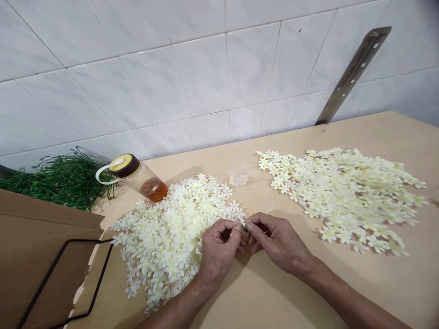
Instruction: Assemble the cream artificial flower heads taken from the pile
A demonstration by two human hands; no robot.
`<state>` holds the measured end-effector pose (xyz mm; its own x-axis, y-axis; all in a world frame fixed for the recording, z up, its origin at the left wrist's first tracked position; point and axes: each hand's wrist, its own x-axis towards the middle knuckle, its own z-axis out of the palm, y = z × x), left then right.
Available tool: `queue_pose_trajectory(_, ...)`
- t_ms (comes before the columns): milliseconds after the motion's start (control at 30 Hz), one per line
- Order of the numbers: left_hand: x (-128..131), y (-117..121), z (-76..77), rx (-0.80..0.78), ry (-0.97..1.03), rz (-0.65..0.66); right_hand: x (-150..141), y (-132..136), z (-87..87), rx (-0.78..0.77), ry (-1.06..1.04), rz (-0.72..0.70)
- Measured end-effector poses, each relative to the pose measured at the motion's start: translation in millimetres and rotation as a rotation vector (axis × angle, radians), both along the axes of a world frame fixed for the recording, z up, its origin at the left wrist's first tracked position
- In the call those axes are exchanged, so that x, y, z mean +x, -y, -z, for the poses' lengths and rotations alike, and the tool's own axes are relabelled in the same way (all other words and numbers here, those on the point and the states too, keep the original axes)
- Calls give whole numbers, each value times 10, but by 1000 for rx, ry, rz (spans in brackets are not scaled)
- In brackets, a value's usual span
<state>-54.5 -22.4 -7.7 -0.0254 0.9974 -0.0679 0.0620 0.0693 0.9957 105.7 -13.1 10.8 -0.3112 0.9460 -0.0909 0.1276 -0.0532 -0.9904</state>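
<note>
We are at a craft workspace, whether in a home or workshop we cannot tell: a plain table (236, 297) under our fingers (258, 233), a heap of artificial flowers (174, 233) left of them, a second heap (343, 192) to their right, green artificial stems (65, 180) farther left, a tiled wall (202, 77) beyond.

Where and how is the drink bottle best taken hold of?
Probably by the white loop handle, coming from above on the picture's left: the loop juts out there from the lid of the drink bottle, while white flowers crowd its base on the right.
</note>
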Motion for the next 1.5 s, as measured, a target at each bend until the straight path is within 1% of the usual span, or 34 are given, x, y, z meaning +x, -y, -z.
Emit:
queue_pose_trajectory(100,9,-6,-22,-36,49,7,2,-10,-7,-45,-20,-12)
queue_pose_trajectory(267,4,-7,12,-37,48,-1,9,-13,2,-72,-6,-27)
queue_pose_trajectory(700,-32,34,47,47,-50,15,-3,7,-17,-72,-18,1)
queue_pose_trajectory(1200,-21,43,45,58,-71,0,-17,18,1,-75,21,27)
queue_pose_trajectory(1300,-9,38,36,32,-54,4,-20,16,0,-88,50,44)
queue_pose_trajectory(1500,18,-19,-11,-105,84,-20,-11,7,-22,-99,88,48)
